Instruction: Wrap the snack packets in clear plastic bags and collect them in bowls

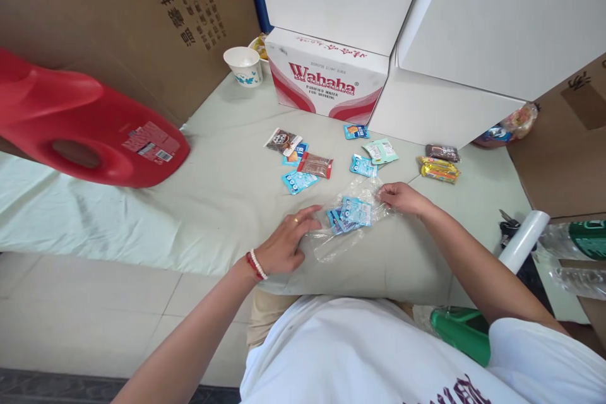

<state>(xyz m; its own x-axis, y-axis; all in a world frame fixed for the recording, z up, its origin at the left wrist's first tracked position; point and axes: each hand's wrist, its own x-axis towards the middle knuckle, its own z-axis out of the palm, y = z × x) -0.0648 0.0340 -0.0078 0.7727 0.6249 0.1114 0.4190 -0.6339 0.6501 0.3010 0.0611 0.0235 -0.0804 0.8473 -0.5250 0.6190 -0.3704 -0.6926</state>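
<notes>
A clear plastic bag lies flat near the table's front edge, with several blue snack packets inside it. My right hand pinches the bag's upper right edge between thumb and fingers. At the bag's left side rests my left hand, fingers stretched out and apart, the index fingertip touching or very near the plastic. Beyond the bag are a brown-and-red packet, a light blue packet, a dark brown packet, a pale green packet and another blue packet.
Yellow-wrapped snacks and a dark packet lie to the right. A Wahaha carton and a paper cup stand at the back. On the left leans a large red jug. Plastic bottles lie far right.
</notes>
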